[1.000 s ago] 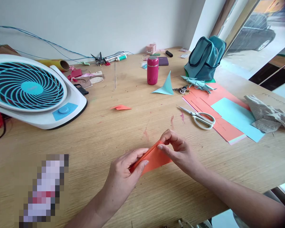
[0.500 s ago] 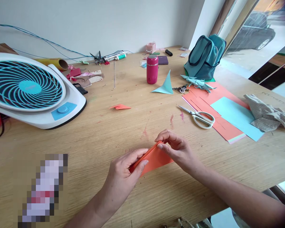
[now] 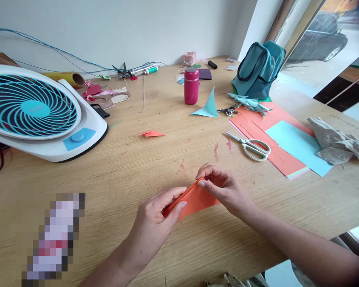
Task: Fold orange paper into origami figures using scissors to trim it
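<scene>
A folded orange paper (image 3: 194, 199) lies on the wooden table (image 3: 122, 171) near its front edge. My left hand (image 3: 155, 219) pinches the paper's left end between thumb and fingers. My right hand (image 3: 224, 189) pinches the folded top edge at the paper's right end, fingers curled over the crease. Both hands are closed on the same sheet.
White-handled scissors (image 3: 251, 146) lie right of the hands beside orange and light-blue sheets (image 3: 290, 145). A blue-and-white fan (image 3: 38, 111) sits far left. A pink bottle (image 3: 191, 85), a teal paper cone (image 3: 208, 107), a small orange folded piece (image 3: 152, 133), a teal bag (image 3: 257, 71) and crumpled paper (image 3: 338, 141) stand further back.
My right hand's fingers slid a little to the left along the folded top edge of the orange paper. My left hand kept its grip and place.
</scene>
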A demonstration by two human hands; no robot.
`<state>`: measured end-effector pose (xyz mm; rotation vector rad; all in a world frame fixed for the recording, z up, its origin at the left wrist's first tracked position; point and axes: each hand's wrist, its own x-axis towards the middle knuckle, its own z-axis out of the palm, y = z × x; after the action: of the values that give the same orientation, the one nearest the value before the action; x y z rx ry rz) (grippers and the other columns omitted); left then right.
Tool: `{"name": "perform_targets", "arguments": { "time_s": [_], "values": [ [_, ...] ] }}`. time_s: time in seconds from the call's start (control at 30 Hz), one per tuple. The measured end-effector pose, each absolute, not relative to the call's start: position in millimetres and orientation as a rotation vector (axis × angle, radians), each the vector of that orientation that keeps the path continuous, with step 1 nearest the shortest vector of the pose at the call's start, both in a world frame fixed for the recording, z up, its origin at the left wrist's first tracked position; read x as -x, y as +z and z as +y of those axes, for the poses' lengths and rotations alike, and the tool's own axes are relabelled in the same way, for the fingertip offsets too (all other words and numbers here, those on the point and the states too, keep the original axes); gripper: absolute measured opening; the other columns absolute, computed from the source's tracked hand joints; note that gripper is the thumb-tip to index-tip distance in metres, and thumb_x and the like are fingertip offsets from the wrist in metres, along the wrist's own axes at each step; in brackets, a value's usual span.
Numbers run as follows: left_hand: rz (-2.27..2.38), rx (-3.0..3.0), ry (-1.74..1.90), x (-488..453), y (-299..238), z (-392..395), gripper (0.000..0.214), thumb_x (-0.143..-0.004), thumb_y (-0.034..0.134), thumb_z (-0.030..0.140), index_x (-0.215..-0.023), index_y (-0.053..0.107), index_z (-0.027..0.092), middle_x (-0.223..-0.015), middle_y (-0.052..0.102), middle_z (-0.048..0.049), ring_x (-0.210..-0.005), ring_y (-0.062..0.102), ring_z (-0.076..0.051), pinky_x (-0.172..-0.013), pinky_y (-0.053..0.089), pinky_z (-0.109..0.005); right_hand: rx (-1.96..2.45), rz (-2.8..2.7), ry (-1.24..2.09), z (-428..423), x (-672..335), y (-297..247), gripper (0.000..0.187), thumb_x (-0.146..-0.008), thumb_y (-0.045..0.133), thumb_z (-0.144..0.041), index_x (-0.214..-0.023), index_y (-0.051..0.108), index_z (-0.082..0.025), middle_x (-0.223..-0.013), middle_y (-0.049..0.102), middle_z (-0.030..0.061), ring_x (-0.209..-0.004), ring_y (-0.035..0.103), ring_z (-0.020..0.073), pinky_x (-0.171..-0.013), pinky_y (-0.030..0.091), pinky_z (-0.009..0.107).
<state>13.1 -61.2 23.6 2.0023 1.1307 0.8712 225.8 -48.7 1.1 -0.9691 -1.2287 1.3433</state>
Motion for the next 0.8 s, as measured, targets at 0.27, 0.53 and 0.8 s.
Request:
{"name": "perform_targets", "arguments": {
  "time_s": [0.27, 0.53, 0.8],
  "values": [
    [1.152, -2.023, 0.845, -12.7, 22.2, -59.8, 0.025, -0.092, 0.064, 0.015, -0.112, 0.073, 0.027, -0.101, 0.079, 0.0040, -0.082, 0.074, -0.011, -0.075, 0.055, -0.019, 0.965, -1.230, 1.332, -47.9, -225.0, 3.5, 0.016, -0.087, 0.075, -0.035, -0.081, 0.069, -0.021, -0.082, 0.060, 0.0002, -0.075, 0.053, 0.0130, -0.071, 0.042, 0.028],
    [1.133, -1.993, 0.828, -13.0, 26.5, -60.9, 0.025, -0.092, 0.064, 0.014, -0.113, 0.073, 0.024, -0.105, 0.078, 0.0006, -0.088, 0.074, -0.014, -0.080, 0.056, -0.022, 0.985, -1.209, 1.314, -47.6, -224.6, 1.6, 0.020, -0.084, 0.078, -0.039, -0.078, 0.068, -0.023, -0.078, 0.062, 0.0003, -0.072, 0.055, 0.0138, -0.067, 0.044, 0.028],
    [1.107, -2.199, 0.938, -15.2, 27.9, -56.7, 0.018, -0.093, 0.063, 0.012, -0.105, 0.073, 0.022, -0.095, 0.075, -0.0012, -0.085, 0.068, -0.014, -0.077, 0.052, -0.026, 0.977, -1.197, 1.308, -54.4, -220.8, 1.5, 0.020, -0.085, 0.077, -0.039, -0.077, 0.066, -0.023, -0.075, 0.060, 0.0003, -0.070, 0.051, 0.0145, -0.062, 0.042, 0.028]
  ]
}}
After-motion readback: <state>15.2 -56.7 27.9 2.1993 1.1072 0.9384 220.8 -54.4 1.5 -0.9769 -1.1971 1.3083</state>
